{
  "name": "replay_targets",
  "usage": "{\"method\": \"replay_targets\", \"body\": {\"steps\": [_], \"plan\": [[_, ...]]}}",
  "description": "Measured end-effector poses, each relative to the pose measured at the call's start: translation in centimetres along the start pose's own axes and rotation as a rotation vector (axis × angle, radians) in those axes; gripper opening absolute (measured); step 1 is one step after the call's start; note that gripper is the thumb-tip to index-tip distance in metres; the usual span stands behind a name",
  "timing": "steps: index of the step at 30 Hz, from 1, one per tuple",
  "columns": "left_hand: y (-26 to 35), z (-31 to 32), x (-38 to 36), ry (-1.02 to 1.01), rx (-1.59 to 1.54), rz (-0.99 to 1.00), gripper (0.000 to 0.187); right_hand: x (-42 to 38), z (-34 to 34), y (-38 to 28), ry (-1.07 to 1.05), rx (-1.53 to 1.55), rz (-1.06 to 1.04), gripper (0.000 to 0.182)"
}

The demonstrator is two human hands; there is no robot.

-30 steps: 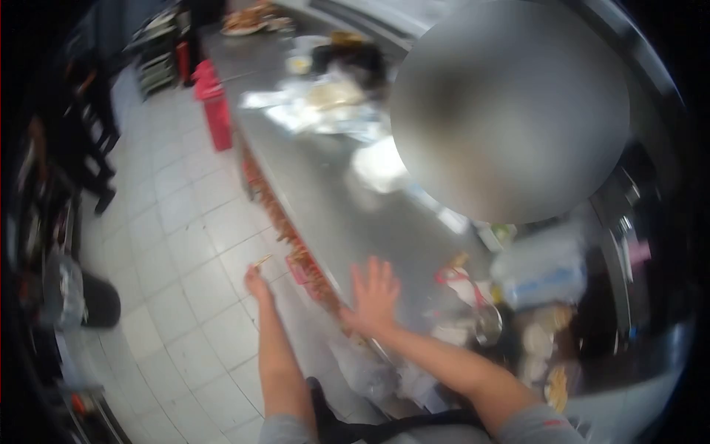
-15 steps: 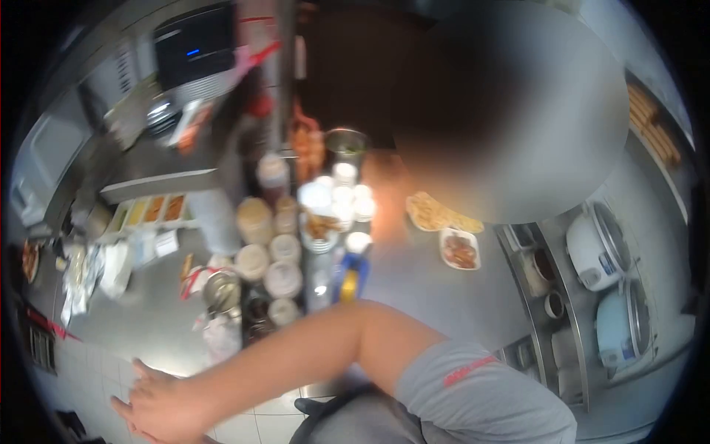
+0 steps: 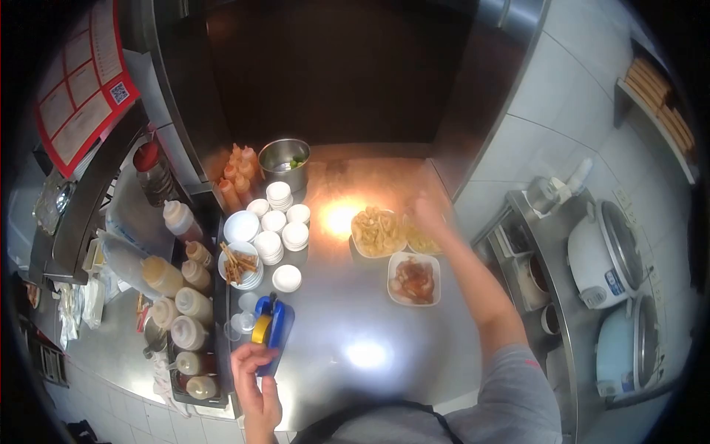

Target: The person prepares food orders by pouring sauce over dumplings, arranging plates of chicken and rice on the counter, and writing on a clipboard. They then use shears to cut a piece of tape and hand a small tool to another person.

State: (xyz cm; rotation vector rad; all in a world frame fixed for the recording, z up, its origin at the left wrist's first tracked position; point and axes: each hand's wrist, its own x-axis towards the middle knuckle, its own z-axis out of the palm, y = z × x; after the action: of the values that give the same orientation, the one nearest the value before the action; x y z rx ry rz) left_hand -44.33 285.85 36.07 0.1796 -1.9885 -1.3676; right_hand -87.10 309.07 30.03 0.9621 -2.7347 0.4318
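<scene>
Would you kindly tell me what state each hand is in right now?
Left hand: open, fingers loosely curled by the blue tape dispenser; nothing visibly held.
Right hand: blurred near the yellow food; open or closed cannot be told.

A warm orange glow lights the far part of the counter (image 3: 399, 325), with a blown-out spot at its center. Nearer, a cold white glare reflects off the metal. The panel (image 3: 333, 74) behind is nearly black. The wall tiles (image 3: 551, 111) look gray and evenly lit. The right hand (image 3: 429, 214) is smeared and washed out in the glow. The fisheye view bends lines outward, and its corners fall to black.
</scene>
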Motion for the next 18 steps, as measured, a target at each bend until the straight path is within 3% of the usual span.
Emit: {"method": "replay_targets", "body": {"steps": [2,6,11,18], "plan": [[0.0,1.1,0.5,-0.085,0.177,-0.011,0.033,1.2,1.4,4.6,0.056,0.111,0.168,0.02],[1.0,3.3,1.9,-0.081,0.239,-0.109,0.025,3.3,2.2,7.9,0.118,0.202,0.18,0.021],[0.9,4.9,3.2,-0.142,0.35,-0.133,0.022,4.1,5.3,10.0,0.136,0.885,0.299,0.018],[0.6,7.2,4.0,-0.29,0.358,-0.094,0.016,5.3,9.1,11.6,0.038,1.369,0.31,0.018]]}}
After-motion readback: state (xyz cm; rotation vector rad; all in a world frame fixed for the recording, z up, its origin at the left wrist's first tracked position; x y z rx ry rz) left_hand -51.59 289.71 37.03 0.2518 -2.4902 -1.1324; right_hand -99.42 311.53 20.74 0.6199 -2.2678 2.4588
